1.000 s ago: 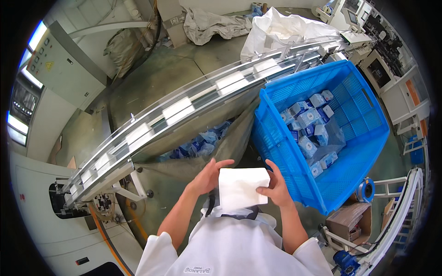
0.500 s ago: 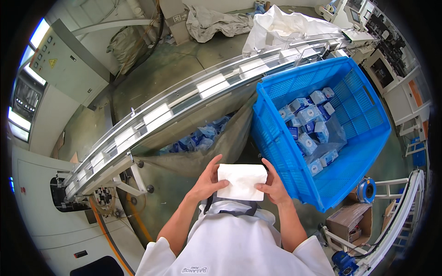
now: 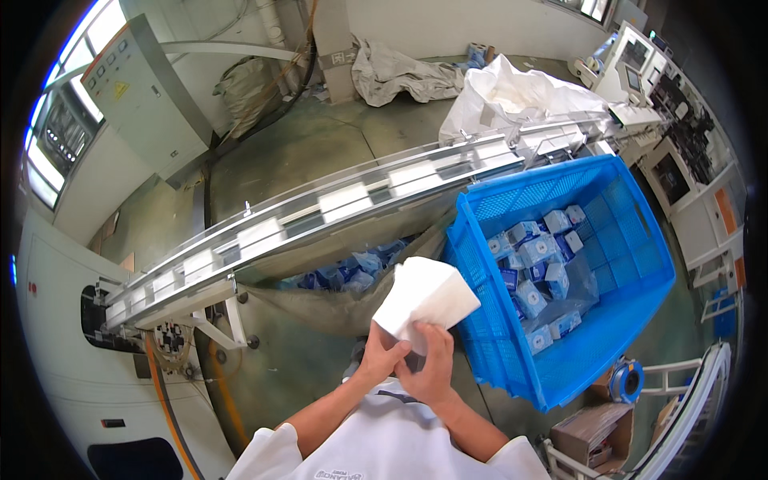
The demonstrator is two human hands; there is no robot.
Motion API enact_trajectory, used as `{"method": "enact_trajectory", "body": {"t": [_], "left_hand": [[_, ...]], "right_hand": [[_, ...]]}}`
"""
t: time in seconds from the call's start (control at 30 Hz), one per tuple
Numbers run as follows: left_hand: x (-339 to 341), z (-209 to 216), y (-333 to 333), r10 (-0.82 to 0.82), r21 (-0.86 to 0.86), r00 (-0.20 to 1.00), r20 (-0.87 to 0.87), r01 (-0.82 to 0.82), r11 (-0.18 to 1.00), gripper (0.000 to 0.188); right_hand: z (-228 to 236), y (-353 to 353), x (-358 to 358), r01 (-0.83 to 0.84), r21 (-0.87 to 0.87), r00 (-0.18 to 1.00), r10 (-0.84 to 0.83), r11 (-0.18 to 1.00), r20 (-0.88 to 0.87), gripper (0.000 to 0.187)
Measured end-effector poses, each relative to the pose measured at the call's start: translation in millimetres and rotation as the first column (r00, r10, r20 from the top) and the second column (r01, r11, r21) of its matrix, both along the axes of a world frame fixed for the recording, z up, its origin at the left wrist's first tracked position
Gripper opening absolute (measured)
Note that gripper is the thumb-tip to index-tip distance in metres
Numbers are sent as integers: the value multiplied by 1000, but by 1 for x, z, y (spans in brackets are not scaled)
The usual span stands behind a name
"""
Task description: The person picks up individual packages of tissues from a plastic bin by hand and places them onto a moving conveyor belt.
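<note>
In front of my chest, both hands hold a white stack of folded tissue paper (image 3: 426,294). It is tilted, its far end raised and wider than the end in my hands. My left hand (image 3: 382,357) is closed round the near left corner. My right hand (image 3: 430,362) grips the near edge with its fingers bent against the paper. The two hands almost meet, and a dark gap shows between them. Part of the stack's underside is hidden by my fingers.
A conveyor (image 3: 296,228) carrying several white tissue stacks crosses ahead. Under it hangs a cloth sling (image 3: 340,316) with blue-and-white packs. A blue crate (image 3: 632,296) holding tissue packs stands at my right. A control cabinet (image 3: 148,96) is far left; a white sack (image 3: 512,96) stands behind the conveyor.
My hands have come together from the stack's two sides to its near edge. The stack has gone from nearly level to tilted. My view has shifted, and stacks on the conveyor sit differently.
</note>
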State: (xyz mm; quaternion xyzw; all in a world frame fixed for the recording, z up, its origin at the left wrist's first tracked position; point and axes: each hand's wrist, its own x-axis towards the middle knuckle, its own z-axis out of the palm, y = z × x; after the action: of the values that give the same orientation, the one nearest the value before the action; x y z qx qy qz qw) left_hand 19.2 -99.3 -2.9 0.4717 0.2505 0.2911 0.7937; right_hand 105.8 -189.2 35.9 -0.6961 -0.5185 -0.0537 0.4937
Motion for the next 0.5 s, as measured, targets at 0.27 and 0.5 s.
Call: {"method": "enact_trajectory", "body": {"t": [0.27,0.5], "left_hand": [[-25,34,35,-178,-21,972,-152,177,984,75],[-41,57,60,-502,71,839,-209,525,848,76]], "right_hand": [[9,-57,42,-118,164,722,198,979,-663,34],[-14,3,96,-472,350,-106,342,809,-934,77]]}}
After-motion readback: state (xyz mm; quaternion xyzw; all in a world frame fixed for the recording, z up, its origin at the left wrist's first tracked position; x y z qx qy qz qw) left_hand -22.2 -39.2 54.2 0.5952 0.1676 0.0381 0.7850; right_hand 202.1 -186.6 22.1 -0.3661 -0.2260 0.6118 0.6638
